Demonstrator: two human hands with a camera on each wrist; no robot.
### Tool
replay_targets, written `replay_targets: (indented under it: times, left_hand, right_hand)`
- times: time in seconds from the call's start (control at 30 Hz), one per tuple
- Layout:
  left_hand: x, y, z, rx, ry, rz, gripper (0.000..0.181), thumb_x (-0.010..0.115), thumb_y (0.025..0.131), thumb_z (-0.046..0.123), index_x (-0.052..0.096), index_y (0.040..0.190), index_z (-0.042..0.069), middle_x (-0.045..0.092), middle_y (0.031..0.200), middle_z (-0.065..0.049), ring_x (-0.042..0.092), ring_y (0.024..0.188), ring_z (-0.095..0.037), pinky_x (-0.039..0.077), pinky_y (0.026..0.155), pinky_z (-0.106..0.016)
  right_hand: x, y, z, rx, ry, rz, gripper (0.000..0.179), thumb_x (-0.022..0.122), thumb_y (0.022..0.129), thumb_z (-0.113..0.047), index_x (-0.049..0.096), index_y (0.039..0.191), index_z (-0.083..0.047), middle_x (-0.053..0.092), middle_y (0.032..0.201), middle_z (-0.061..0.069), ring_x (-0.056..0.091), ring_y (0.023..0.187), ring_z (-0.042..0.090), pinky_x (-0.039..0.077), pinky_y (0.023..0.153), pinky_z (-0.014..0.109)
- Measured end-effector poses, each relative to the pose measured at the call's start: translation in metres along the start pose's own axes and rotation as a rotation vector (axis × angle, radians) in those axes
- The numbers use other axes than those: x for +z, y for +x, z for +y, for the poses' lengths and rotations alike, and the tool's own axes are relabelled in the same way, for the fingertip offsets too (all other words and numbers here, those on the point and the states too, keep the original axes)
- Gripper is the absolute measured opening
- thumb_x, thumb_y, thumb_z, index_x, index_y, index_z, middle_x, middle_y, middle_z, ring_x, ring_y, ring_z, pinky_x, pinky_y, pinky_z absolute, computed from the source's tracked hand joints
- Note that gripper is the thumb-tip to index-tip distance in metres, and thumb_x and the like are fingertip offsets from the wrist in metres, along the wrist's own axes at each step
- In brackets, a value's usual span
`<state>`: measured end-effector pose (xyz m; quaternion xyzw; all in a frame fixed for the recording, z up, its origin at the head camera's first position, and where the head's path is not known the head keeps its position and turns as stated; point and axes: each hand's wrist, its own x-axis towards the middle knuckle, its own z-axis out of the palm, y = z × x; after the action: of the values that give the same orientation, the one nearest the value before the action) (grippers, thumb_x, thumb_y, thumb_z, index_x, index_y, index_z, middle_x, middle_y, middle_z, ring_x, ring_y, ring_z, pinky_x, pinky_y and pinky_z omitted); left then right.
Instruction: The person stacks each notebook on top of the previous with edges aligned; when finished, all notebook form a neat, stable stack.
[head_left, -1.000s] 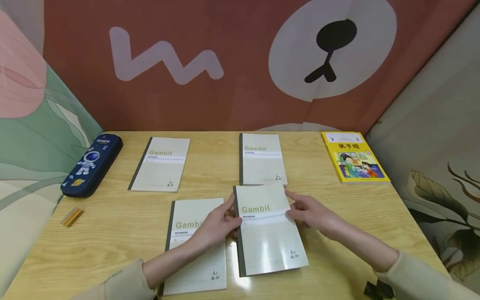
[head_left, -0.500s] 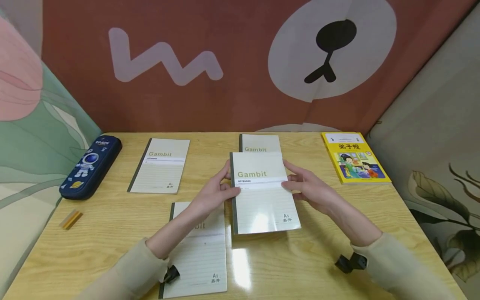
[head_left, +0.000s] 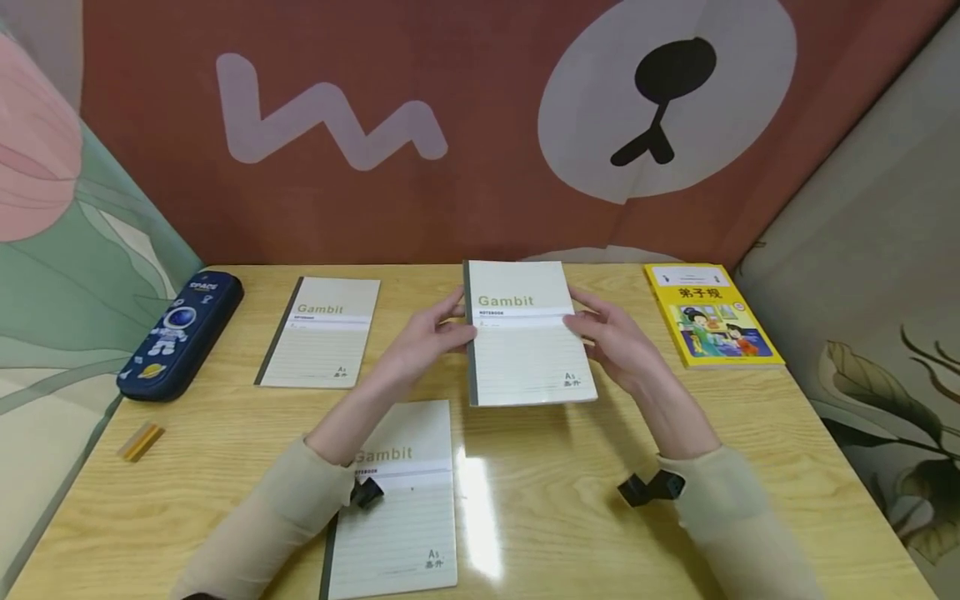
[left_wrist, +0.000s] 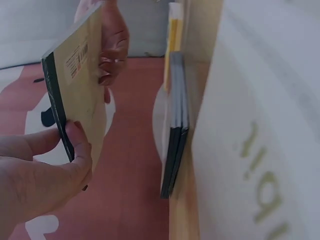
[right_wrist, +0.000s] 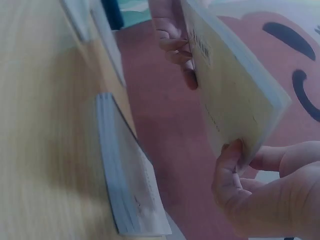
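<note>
Both hands hold up a white Gambit notebook (head_left: 531,358) by its long sides, clear of the table. My left hand (head_left: 420,342) pinches the dark spine edge, thumb on the cover and fingers behind. On the opposite edge, my right hand (head_left: 611,337) pinches it the same way. The left wrist view shows the held notebook's back cover (left_wrist: 80,75) with a barcode. Below it, a small stack of notebooks (left_wrist: 176,115) lies on the table; in the head view the held one hides this stack. Another Gambit notebook (head_left: 401,525) lies under my left forearm.
At the back left lies one more Gambit notebook (head_left: 318,342), beside a dark blue astronaut pencil case (head_left: 180,333). Small yellowish-brown strips (head_left: 140,442) sit in front of the case. A yellow picture book (head_left: 712,317) lies at the back right. A printed curtain (head_left: 480,208) hangs behind the table (head_left: 750,500).
Both hands have carried the notebook away from the table's front to above the back stack, which it now covers in the head view. The front left notebook is more exposed.
</note>
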<state>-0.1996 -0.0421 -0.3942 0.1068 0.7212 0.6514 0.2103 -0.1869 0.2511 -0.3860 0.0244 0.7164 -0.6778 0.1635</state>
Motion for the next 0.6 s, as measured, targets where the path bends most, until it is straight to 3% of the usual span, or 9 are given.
replay_targets:
  times: [0.17,0.4,0.6]
  left_hand:
    - [-0.004,0.008,0.002,0.022,-0.039,-0.011,0.075,0.062,0.103,0.015,0.023,0.165,0.025,0.047,0.150,-0.007,0.068,0.112,-0.022,0.048,0.115,-0.045]
    - [-0.005,0.024,0.000,-0.005,-0.060,-0.014,0.070,0.059,0.105,0.016,0.024,0.165,0.022,0.048,0.141,-0.012,0.065,0.122,-0.029,0.046,0.118,-0.042]
    - [-0.010,0.029,-0.008,0.003,-0.104,-0.055,0.067,0.055,0.107,0.015,0.022,0.164,0.009,0.041,0.155,-0.016,0.055,0.138,-0.034,0.043,0.121,-0.043]
  right_hand:
    - [0.001,0.009,-0.001,-0.021,0.089,0.083,0.062,0.056,0.106,-0.015,0.030,0.163,-0.011,0.070,0.105,-0.008,0.067,0.093,0.006,0.056,0.079,0.022]
    - [-0.001,0.018,0.005,-0.015,0.129,0.181,0.059,0.058,0.105,-0.014,0.036,0.160,-0.008,0.073,0.099,-0.012,0.067,0.089,0.003,0.056,0.080,0.022]
    - [-0.003,0.026,0.009,-0.010,0.156,0.213,0.055,0.056,0.106,-0.015,0.040,0.158,-0.007,0.066,0.118,-0.009,0.066,0.093,0.001,0.054,0.084,0.021]
